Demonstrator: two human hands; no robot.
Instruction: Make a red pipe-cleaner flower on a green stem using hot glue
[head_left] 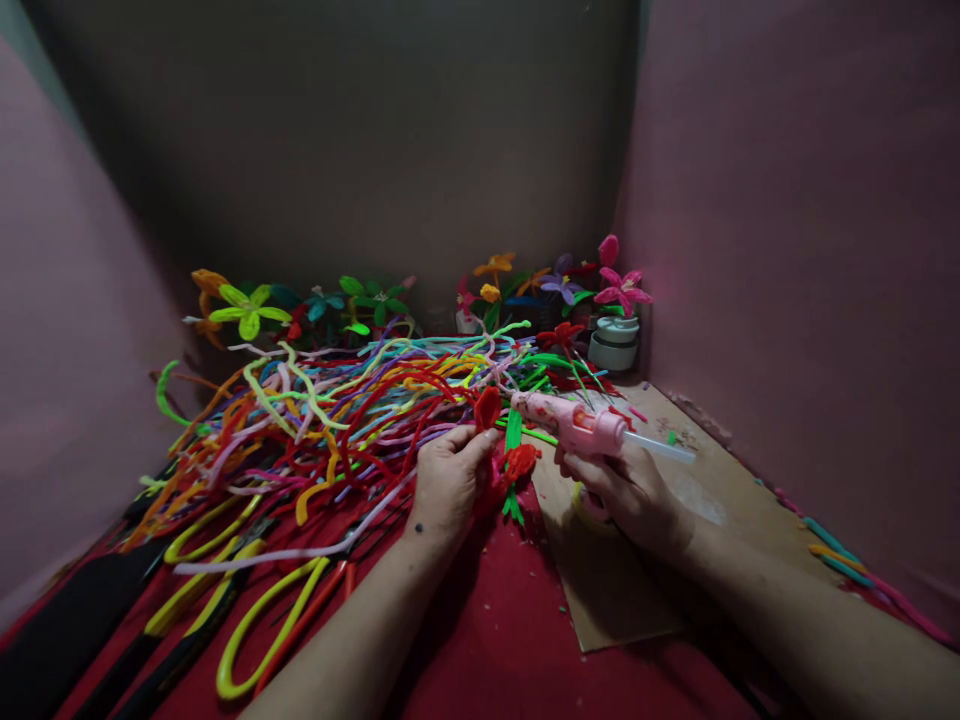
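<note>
My left hand [452,477] pinches a red pipe-cleaner petal [487,408] upright between thumb and fingertips. In my right hand [634,495] is a pink glue gun [574,422], with a clear glue stick [660,447] poking out of its back end. The gun's nozzle points left, close to the red petal; whether they touch I cannot tell. Just below the nozzle lie a green pipe-cleaner piece [514,430] and a fuzzy red piece [523,460].
A heap of colourful pipe cleaners [360,400] spreads to the left. Yellow-handled scissors [262,640] and pliers [202,600] lie nearer me. A cardboard sheet [600,580] is under my right hand. Finished pipe-cleaner flowers [250,312] line the back; pink walls [795,250] stand at the sides.
</note>
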